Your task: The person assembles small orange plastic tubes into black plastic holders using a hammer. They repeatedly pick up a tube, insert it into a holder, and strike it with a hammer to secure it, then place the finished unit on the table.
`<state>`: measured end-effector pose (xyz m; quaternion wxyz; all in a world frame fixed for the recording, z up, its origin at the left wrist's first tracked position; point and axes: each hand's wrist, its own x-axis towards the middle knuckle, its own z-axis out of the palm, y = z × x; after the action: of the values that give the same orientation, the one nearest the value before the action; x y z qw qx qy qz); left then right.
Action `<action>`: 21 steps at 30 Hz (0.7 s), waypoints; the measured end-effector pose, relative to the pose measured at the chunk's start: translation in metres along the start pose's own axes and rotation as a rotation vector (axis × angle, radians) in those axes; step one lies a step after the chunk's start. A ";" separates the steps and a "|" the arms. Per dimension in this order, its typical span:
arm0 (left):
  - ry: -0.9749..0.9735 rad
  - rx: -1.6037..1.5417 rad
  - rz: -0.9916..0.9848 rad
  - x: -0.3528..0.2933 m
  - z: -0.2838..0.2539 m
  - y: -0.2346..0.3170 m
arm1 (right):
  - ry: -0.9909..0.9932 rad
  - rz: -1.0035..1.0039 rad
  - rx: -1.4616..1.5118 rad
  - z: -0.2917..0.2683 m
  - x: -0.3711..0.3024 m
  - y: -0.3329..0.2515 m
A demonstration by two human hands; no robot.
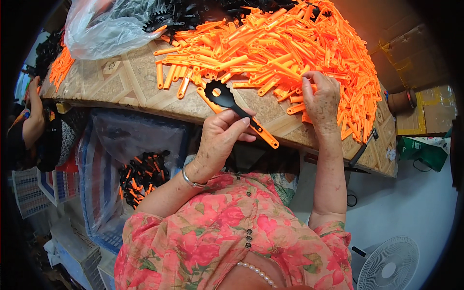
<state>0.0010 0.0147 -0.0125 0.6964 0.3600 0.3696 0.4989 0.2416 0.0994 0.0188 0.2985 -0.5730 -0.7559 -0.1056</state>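
My left hand (227,130) is closed around a black pasta server (221,94) with a toothed rim and a round hole in its head. A long orange plastic handle (267,137) lies along it and sticks out past my fingers at the lower right; orange also shows beside the black head. At the right side of a big heap of orange handles (270,46), my right hand (323,99) is closed in a pinch, its fingertips against an orange handle. My fingers partly hide that handle.
Black toothed parts (169,17) lie behind the heap, beside a clear plastic bag (108,34). Below the table edge (140,104), a lined blue crate (104,212) holds black-and-orange pieces (142,176). Another person's arm (34,118) is at far left. A white fan (389,268) stands lower right.
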 end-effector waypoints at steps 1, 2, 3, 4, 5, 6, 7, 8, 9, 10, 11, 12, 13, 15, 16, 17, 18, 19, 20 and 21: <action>-0.005 -0.009 0.007 -0.001 0.002 0.000 | -0.006 -0.044 -0.006 0.001 -0.004 0.000; -0.012 -0.007 0.006 -0.001 0.004 0.000 | 0.000 -0.052 0.006 0.001 -0.007 -0.001; -0.021 -0.005 0.006 -0.001 0.007 0.001 | 0.008 -0.059 0.017 0.002 -0.009 -0.003; -0.028 -0.003 0.007 -0.002 0.009 0.001 | 0.015 -0.068 0.029 0.002 -0.012 -0.005; -0.037 0.007 0.015 -0.003 0.011 0.000 | 0.003 -0.020 0.090 0.004 -0.014 -0.006; -0.034 0.013 0.016 -0.003 0.011 -0.001 | 0.019 -0.021 0.075 0.008 -0.013 -0.008; -0.031 0.019 0.016 -0.004 0.011 -0.002 | 0.034 -0.023 0.059 0.011 -0.012 -0.011; -0.028 0.024 0.018 -0.005 0.011 -0.002 | 0.050 -0.025 0.043 0.015 -0.010 -0.015; -0.030 0.034 0.022 -0.005 0.011 -0.002 | 0.029 -0.038 0.033 0.016 -0.009 -0.019; -0.032 0.043 0.026 -0.006 0.012 -0.001 | 0.033 -0.053 0.017 0.017 -0.008 -0.018; -0.035 0.052 0.030 -0.007 0.013 0.000 | 0.037 -0.067 0.001 0.019 -0.005 -0.018; -0.030 0.044 0.035 -0.008 0.012 0.001 | 0.036 -0.084 -0.011 0.022 -0.005 -0.019; -0.026 0.036 0.040 -0.009 0.011 0.002 | 0.030 -0.069 -0.015 0.021 -0.004 -0.019; -0.015 0.029 0.045 -0.010 0.007 0.001 | 0.094 -0.078 0.089 0.018 -0.006 -0.016; -0.002 0.025 0.050 -0.011 0.006 0.001 | 0.123 -0.079 0.143 0.015 -0.008 -0.016; 0.010 0.022 0.054 -0.011 0.008 0.003 | 0.093 -0.013 0.237 0.007 -0.014 -0.016; 0.023 0.018 0.059 -0.011 0.007 0.003 | 0.044 0.101 0.409 -0.004 -0.021 -0.028; 0.037 0.012 0.061 -0.011 0.004 0.001 | -0.009 0.214 0.586 -0.016 -0.029 -0.043; 0.046 0.005 0.073 -0.011 0.003 -0.001 | -0.061 0.333 0.753 -0.025 -0.039 -0.054; 0.046 -0.002 0.083 -0.010 0.003 -0.002 | -0.079 0.266 0.744 -0.033 -0.051 -0.061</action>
<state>0.0023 0.0042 -0.0110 0.6667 0.3626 0.3699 0.5359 0.2038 0.0226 0.0270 0.4675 -0.5222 -0.6727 0.2371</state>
